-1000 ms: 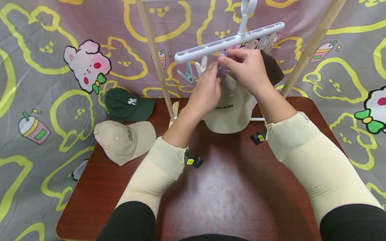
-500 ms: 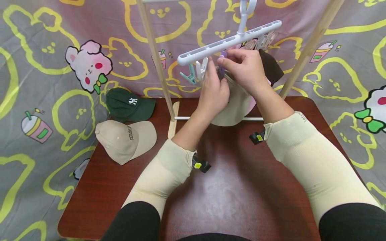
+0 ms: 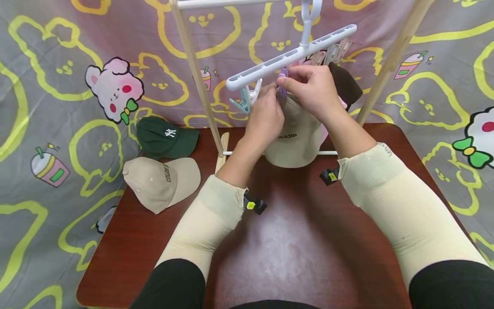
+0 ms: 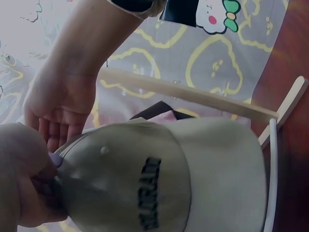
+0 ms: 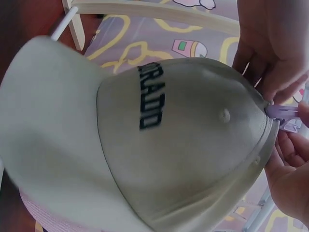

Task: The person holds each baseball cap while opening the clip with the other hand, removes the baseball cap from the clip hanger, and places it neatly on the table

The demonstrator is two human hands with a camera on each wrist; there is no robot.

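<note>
A beige baseball cap (image 3: 295,150) hangs brim down beneath a pale hanger bar (image 3: 262,71), dark lettering on its front. My right hand (image 3: 314,88) pinches a purple clothes peg (image 5: 282,112) between thumb and index finger, under the bar. The peg meets the crown's top end in the right wrist view; how firmly it bites is unclear. At that same end, my left hand (image 3: 266,113) holds the cap with bent fingers, partly hidden in the head view. Left of this hand hang a teal peg (image 3: 245,101) and a white peg (image 3: 256,91).
A dark brown cap (image 3: 345,83) and part of a pink cap (image 3: 323,134) hang behind. Several pale pegs (image 3: 333,51) are at the bar's far end. Wooden rack posts (image 3: 197,77) flank the work. A green cap (image 3: 162,137) and another beige cap (image 3: 154,182) lie on the table (image 3: 285,240).
My left hand shifted right, then back left, beside the peg. The cap tipped, hiding its lettering, then swung back. The hanger swayed slightly. My right hand kept its pinch on the peg.
</note>
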